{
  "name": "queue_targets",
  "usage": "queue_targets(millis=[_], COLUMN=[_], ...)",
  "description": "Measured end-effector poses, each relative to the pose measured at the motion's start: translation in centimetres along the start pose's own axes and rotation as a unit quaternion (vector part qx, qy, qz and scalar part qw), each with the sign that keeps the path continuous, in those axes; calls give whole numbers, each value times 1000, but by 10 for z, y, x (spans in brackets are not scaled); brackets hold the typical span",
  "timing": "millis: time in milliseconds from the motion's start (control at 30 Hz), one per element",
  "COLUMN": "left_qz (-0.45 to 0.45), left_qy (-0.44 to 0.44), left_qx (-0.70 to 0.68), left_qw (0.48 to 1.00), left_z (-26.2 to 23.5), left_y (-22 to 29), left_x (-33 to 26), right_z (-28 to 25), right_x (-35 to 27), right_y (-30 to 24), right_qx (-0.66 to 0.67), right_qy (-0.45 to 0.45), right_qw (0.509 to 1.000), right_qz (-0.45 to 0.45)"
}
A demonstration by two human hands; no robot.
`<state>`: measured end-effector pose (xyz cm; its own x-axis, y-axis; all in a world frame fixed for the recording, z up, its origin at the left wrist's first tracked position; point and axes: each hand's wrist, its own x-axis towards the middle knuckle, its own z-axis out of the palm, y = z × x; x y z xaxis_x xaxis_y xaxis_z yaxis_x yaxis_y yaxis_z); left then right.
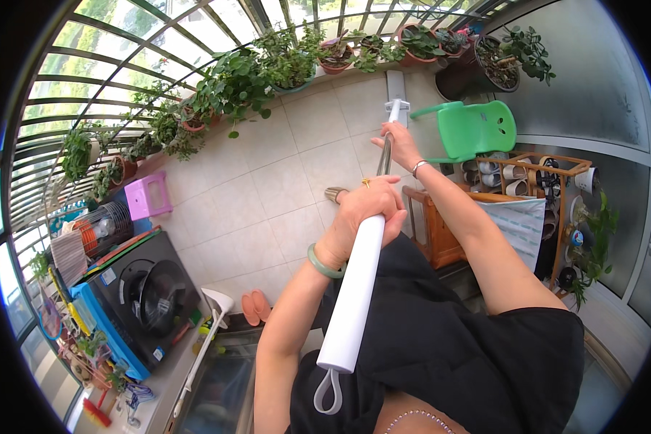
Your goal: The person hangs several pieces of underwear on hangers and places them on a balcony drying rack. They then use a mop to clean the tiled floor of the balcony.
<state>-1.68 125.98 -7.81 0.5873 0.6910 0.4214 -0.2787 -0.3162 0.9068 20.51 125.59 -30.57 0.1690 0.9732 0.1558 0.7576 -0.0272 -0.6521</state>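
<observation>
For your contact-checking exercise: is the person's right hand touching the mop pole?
Touching. The head view shows the right hand wrapped around the thin metal part of the mop pole, fingers closed over it, while the left hand grips the white handle lower down.

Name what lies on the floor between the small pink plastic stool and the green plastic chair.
Head view: between the pink plastic stool and green plastic chair lie bare beige tiles, crossed by the mop's metal pole.

Two hands, the left hand (362, 210) and the right hand (400, 145), gripped one mop (359, 282). One green chair (477, 129), one pink stool (148, 195), one washing machine (148, 296) and one pair of orange slippers (255, 307) stood on the tiled floor (267, 188). One green bangle (324, 265) circled a wrist.
</observation>
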Motion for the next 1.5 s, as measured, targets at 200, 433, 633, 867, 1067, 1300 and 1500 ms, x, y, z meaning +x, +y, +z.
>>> queue_targets(millis=[200,433,633,867,1067,1300,1500], left_qz=[-35,-57,-89,-100,-127,-180,-214], left_qy=[57,99,202,343,443,546,571], left_qx=[-3,24,80,161,220,246,281], left_qw=[998,993,972,920,860,780,741], left_z=[-61,-119,-133,-97,-41,17,57], left_y=[1,59,115,161,207,276,317], left_x=[-6,-43,-89,-162,-231,-296,-316], right_z=[62,115,146,176,185,181,151], right_x=[29,27,17,-24,-98,-223,-288], right_y=[-10,-110,-183,-241,-284,-324,-337], right_qx=[37,57,109,83,102,156,178], right_qy=[-28,-68,-199,-343,-439,-492,-553], right_qw=[999,996,973,915,851,799,742], right_qz=[3,15,-52,-196,-271,-308,-335])
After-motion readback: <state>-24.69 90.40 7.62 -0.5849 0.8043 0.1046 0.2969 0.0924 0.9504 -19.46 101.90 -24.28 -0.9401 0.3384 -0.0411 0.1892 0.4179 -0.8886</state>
